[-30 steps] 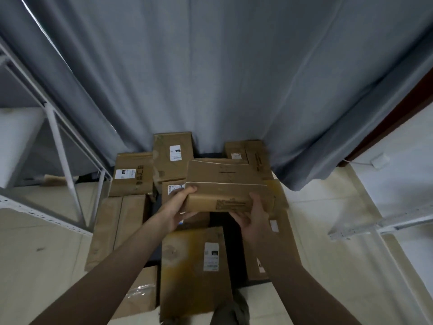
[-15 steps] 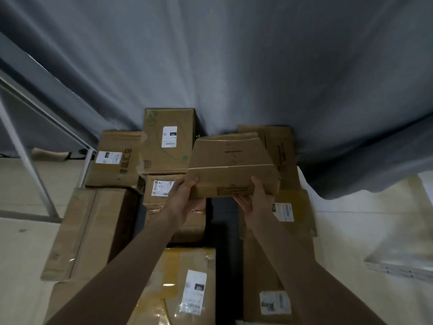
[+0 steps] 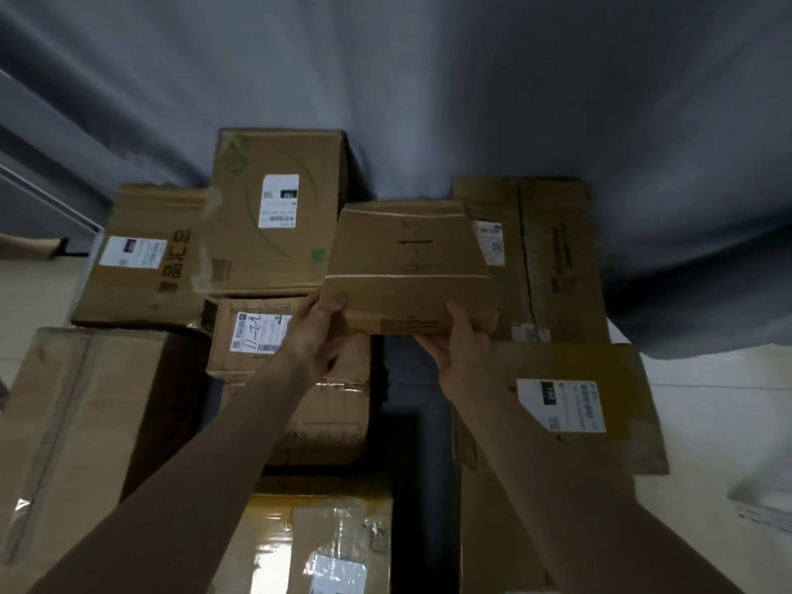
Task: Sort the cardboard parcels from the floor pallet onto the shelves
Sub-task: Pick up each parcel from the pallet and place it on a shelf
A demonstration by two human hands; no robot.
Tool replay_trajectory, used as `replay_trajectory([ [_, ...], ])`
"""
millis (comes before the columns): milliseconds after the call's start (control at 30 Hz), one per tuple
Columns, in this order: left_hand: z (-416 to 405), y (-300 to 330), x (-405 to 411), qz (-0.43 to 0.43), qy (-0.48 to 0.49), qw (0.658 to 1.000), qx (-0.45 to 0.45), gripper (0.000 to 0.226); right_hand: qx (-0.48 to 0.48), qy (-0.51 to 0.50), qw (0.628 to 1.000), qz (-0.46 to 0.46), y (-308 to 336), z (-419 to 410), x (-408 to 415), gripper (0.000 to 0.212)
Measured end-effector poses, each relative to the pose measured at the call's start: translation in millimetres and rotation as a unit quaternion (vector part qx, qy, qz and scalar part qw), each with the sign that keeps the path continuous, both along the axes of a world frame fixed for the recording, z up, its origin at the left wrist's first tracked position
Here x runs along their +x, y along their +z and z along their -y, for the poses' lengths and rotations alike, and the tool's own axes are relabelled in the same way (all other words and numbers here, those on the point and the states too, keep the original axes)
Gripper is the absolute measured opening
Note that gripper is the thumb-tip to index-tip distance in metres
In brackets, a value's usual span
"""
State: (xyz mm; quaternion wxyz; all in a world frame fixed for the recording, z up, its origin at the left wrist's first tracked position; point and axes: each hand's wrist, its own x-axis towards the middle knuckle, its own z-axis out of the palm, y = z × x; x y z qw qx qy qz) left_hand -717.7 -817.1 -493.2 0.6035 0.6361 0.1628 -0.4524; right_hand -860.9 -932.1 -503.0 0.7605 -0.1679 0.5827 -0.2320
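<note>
A grey curtain (image 3: 428, 87) hangs behind a heap of cardboard parcels (image 3: 274, 212) on the floor pallet (image 3: 411, 422). Above the heap's middle I hold a small brown parcel (image 3: 407, 267) in the air. My left hand (image 3: 315, 336) grips its near left corner, thumb on the front face. My right hand (image 3: 460, 349) grasps its near right edge, thumb up.

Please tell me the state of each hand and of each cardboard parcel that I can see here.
Small brown cardboard parcel: lifted, held by both hands.
Left hand: grips its left end.
Right hand: grips its lower right edge.
Tall brown cardboard box with white label: resting, closed, untouched.
</note>
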Motion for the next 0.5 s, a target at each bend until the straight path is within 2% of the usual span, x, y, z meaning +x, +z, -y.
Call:
replay_trajectory([
  [100, -2.1, -1.1, 9.1, 0.016, 0.002, 1.0, 0.017, 0.047, 0.035, 0.001, 0.999, -0.006, -4.9, -4.4, 7.2, 0.03],
  [267, 1.4, -0.4, 10.2, 0.003, -0.002, 0.999, 0.035, 0.052, 0.061, -0.016, 0.997, -0.033, -12.1, -11.0, 11.8, 0.022],
  [400, 7.9, -17.6, 13.9, -0.007, 0.019, 0.999, 0.042, 0.049, 0.059, -0.003, 0.997, -0.058, -20.8, -3.5, 24.5, 0.024],
  [500, 16.7, -37.3, 19.4, -0.005, 0.043, 0.998, 0.049, 0.051, 0.06, 0.016, 0.994, -0.09, -37.3, 4.0, 35.8, 0.035],
])
